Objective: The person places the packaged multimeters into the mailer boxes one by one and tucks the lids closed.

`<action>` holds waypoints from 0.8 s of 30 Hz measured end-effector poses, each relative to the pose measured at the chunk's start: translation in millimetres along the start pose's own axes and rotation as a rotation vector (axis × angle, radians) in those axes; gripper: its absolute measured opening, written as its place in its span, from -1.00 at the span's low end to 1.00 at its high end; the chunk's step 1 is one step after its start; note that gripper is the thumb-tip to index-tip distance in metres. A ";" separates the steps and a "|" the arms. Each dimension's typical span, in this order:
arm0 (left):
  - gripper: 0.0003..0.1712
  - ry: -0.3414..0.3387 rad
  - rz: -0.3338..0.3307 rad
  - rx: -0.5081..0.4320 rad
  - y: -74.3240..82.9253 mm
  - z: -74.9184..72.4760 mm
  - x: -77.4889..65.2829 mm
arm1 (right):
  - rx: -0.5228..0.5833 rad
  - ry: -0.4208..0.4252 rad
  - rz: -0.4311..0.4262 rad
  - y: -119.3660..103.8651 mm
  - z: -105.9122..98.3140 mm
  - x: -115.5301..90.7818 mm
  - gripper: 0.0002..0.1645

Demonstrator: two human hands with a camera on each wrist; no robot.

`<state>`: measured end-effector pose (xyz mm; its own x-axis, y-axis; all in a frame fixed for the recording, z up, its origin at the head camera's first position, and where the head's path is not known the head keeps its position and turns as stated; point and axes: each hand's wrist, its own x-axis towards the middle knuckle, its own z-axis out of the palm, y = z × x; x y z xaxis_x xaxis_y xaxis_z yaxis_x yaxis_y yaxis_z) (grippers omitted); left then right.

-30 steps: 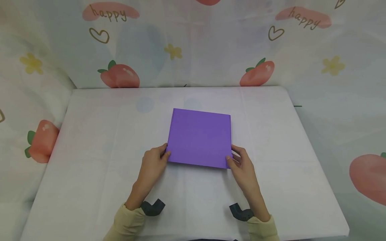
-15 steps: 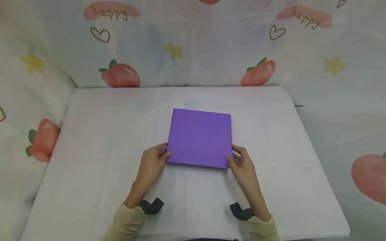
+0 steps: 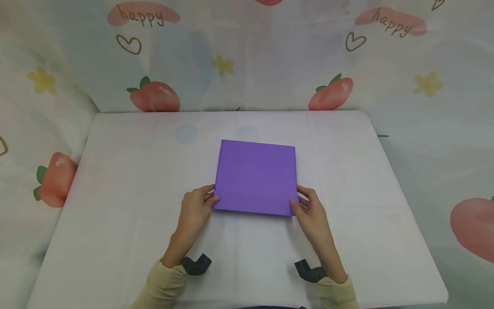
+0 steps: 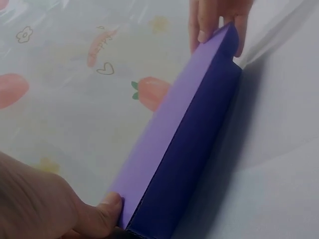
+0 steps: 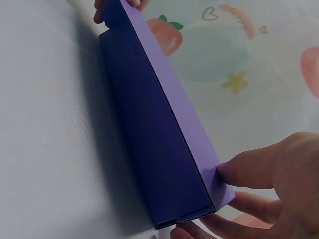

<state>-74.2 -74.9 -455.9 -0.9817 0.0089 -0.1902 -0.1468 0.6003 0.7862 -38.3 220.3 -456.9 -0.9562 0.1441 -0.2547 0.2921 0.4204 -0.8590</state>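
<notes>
1. Two hands busy: L hand [image 3: 194, 208] part-curled, pinching box [image 3: 255, 178] at its near-left corner; R hand [image 3: 313, 214] likewise, near-right corner, thumbs on top.
2. Box mid-worktop [image 3: 115, 214], well in from all edges.
3. Corrugated edge, so prob. light, stiffish, not v. slippery; middle may dent, so corners = best hold.

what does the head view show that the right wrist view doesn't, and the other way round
Only the head view: the sleeves and dark wrist pieces.
Only the right wrist view: the shaded front side of the purple box and its corrugated edge.
Both: the box, gripped by left hand and right hand, and the printed cloth.
</notes>
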 end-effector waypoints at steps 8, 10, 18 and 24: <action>-0.51 0.068 0.045 0.076 -0.9 4.6 -2.8 | 0.008 -0.017 -0.001 0.0 -1.4 -0.6 -0.38; -0.51 0.069 0.053 0.087 -2.3 5.1 -2.8 | -0.001 -0.023 -0.008 1.1 -2.5 0.4 -0.38; -0.61 0.015 0.039 0.133 -3.5 -7.0 6.5 | -0.058 -0.050 -0.017 5.2 -13.5 14.0 -0.40; -0.54 -0.063 0.024 0.003 -10.6 -10.8 34.8 | -0.015 -0.067 -0.002 8.4 -20.9 34.6 -0.38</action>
<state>-108.1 -89.6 -464.6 -0.9754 0.0739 -0.2079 -0.1227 0.6014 0.7895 -68.6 247.6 -463.7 -0.9556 0.0834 -0.2827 0.2902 0.4343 -0.8528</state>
